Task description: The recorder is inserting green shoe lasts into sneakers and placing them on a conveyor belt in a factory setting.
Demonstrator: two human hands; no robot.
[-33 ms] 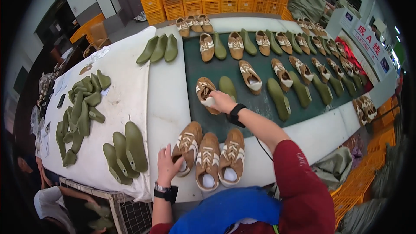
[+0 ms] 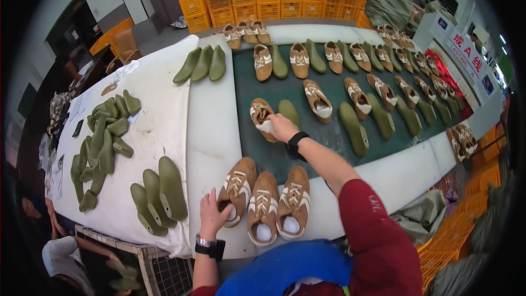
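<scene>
Brown shoe [image 2: 257, 111] sits at the left end of the green belt [image 2: 323, 142], right hand [image 2: 282, 127] gripping its heel; left hand [image 2: 212, 214] spread open by three near shoes [image 2: 263, 200], off-belt; far shoe rows [image 2: 299, 60] already laid out.

The right arm [image 2: 324, 163] reaches forward and to the left, bare below its maroon sleeve [image 2: 378, 230], and the right hand [image 2: 282, 127] is closed in a grip. The left hand [image 2: 212, 215] is nearer the torso, open and empty, fingers pointing forward and thumb spread rightward; the left forearm [image 2: 204, 268] runs nearly straight ahead behind it.
</scene>
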